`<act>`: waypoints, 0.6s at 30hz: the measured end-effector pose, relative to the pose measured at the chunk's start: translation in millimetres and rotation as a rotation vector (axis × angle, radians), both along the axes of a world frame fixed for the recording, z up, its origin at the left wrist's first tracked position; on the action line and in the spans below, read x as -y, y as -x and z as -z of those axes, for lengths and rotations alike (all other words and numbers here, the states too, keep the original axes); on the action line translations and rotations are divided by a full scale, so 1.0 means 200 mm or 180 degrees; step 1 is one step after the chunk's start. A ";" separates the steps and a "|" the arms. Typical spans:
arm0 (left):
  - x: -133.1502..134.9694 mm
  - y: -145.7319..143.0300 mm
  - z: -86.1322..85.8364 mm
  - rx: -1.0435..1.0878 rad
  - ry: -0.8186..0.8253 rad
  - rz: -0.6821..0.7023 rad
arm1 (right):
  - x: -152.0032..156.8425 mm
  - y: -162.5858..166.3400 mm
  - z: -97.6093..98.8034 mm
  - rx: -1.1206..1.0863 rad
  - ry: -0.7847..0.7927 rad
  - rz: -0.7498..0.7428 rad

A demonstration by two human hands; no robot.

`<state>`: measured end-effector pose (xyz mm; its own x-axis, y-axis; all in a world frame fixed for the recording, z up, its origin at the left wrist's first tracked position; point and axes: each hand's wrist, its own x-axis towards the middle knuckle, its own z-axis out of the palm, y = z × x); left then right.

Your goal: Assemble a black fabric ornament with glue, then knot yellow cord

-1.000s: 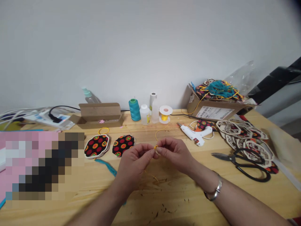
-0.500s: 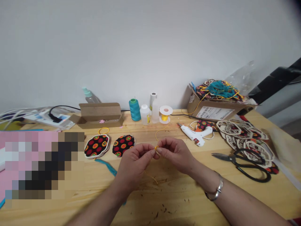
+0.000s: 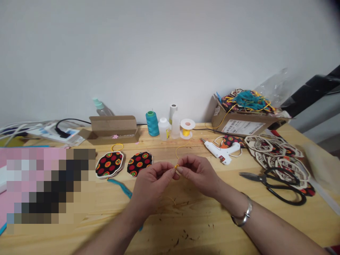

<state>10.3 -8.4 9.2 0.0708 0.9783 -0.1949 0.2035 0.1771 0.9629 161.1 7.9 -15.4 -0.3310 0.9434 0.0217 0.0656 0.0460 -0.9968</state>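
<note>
My left hand (image 3: 152,186) and my right hand (image 3: 198,174) meet above the wooden table (image 3: 186,226), both pinched on a small knot or loop of yellow cord (image 3: 176,166). The cord runs back from my fingers to a white spool of yellow cord (image 3: 187,128) by the wall. A short tail of the cord hangs below my fingers. A silver bracelet (image 3: 243,216) sits on my right wrist.
Two black patterned fabric pieces (image 3: 109,164) (image 3: 139,163) lie left of my hands, with a teal cord (image 3: 120,187). A white glue gun (image 3: 220,151), black scissors (image 3: 276,184), cut wooden shapes (image 3: 276,156), a filled cardboard box (image 3: 243,118), a teal thread cone (image 3: 152,123) and bottles stand around.
My hands stay almost still; the fingers work slightly at the yellow cord and the hanging tail looks shorter.
</note>
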 end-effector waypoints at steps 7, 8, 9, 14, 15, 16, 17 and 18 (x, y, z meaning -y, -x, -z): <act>0.00 -0.01 0.01 -0.0041 0.0046 -0.0169 | 0.01 -0.02 -0.03 0.0823 -0.1321 0.0005; 0.00 -0.01 0.01 -0.0027 0.0078 -0.0171 | 0.01 -0.02 -0.03 0.0966 -0.1574 0.0004; 0.00 -0.01 0.01 -0.0010 0.0112 -0.0168 | 0.01 -0.02 -0.02 0.1106 -0.1805 -0.0001; -0.01 -0.01 0.01 0.0091 0.0232 -0.0119 | 0.01 -0.04 0.00 0.1390 -0.2363 0.0039; -0.01 0.00 0.01 0.0101 0.0226 -0.0104 | 0.01 -0.04 0.00 0.1351 -0.2319 0.0052; -0.01 0.00 0.01 0.0111 0.0205 -0.0087 | 0.01 -0.04 -0.01 0.1292 -0.2218 0.0062; -0.01 0.00 0.01 0.0125 0.0176 -0.0073 | 0.00 -0.04 -0.01 0.1226 -0.2067 0.0071; -0.01 0.00 0.02 0.0144 0.0146 -0.0060 | 0.00 -0.04 -0.01 0.1153 -0.1876 0.0068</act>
<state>9.5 -6.6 6.1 0.0620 0.9696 -0.2366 0.1563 0.2247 0.9618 168.7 7.8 -12.5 -0.3955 0.8145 0.4244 0.3966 0.5682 -0.7210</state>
